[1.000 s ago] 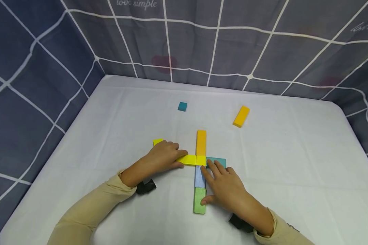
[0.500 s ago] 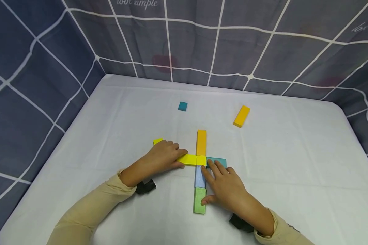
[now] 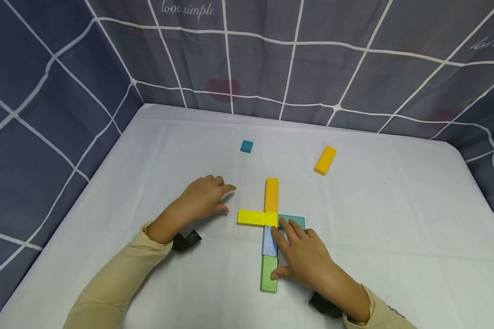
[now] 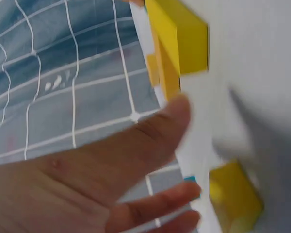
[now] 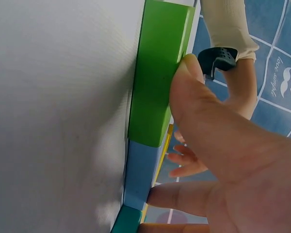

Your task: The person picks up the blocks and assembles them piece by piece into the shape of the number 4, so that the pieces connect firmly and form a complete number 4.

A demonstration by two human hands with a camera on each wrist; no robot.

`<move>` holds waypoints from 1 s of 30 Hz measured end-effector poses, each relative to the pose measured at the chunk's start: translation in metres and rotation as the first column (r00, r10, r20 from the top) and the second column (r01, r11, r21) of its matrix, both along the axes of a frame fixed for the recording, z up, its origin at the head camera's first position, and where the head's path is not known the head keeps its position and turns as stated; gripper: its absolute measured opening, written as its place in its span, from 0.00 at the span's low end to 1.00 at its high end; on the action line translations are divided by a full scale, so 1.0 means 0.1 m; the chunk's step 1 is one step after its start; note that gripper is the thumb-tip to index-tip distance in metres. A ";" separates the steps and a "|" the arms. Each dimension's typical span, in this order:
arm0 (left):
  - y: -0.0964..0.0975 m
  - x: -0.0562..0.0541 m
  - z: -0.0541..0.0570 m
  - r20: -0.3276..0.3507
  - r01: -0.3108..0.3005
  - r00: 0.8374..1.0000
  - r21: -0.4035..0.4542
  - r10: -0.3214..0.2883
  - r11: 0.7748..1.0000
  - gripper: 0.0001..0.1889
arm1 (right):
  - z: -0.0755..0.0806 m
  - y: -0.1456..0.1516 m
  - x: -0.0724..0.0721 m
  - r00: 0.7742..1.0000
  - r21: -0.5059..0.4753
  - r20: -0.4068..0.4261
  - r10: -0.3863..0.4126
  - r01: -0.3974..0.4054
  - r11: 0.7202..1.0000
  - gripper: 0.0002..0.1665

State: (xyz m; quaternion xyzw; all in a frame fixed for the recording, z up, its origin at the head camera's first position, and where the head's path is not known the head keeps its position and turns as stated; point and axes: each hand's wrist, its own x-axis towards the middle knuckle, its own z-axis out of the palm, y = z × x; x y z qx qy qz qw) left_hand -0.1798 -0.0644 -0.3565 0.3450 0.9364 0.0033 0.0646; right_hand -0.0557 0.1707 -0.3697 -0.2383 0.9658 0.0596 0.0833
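because nothing visible fastens the small yellow square (image 3: 271,219) to its neighbours, the cross around it, midway across the white cloth (image 3: 395,219), could come apart at a light nudge. the long yellow block (image 3: 250,218) lies against one side, the teal block (image 3: 296,222) against the other, the upright orange block (image 3: 271,195) beyond, and the blue block (image 3: 269,244) and green block (image 3: 266,276) in line on the near side.

the right hand (image 3: 302,253) rests on these pieces with fingers extended, grasping nothing: fingertips touch the teal and blue blocks, and the thumb lies against the green one. if that hand presses sideways or drags as it lifts, those three would likely skew and open gaps.

the left hand (image 3: 199,196) is apart from the cross, thumb and index finger spread with nothing between them; how its hidden fingers lie, i cannot tell. a second yellow block (image 4: 233,194) sits just past its fingertips in the left wrist view, so a careless sweep might knock that piece or bump the long yellow one.

farther out, the teal cube (image 3: 246,146) and the slanted orange block (image 3: 325,161) seem safe, unless a tug on the cloth shifts everything.
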 end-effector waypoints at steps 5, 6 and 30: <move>-0.10 -0.06 0.03 0.119 -0.073 0.990 -0.042 0.077 0.996 0.30 | 0.00 0.00 0.01 1.000 -0.015 0.007 -0.004 0.004 1.000 0.56; -0.11 -0.06 0.03 0.146 -0.082 0.985 -0.042 0.087 0.996 0.30 | 0.00 0.00 0.02 1.000 -0.018 0.011 -0.006 0.007 1.000 0.56; 0.03 -0.01 -0.02 0.225 -0.001 0.974 0.010 -0.002 1.000 0.18 | 0.00 0.01 -0.02 0.999 -0.029 0.044 -0.008 0.009 1.000 0.57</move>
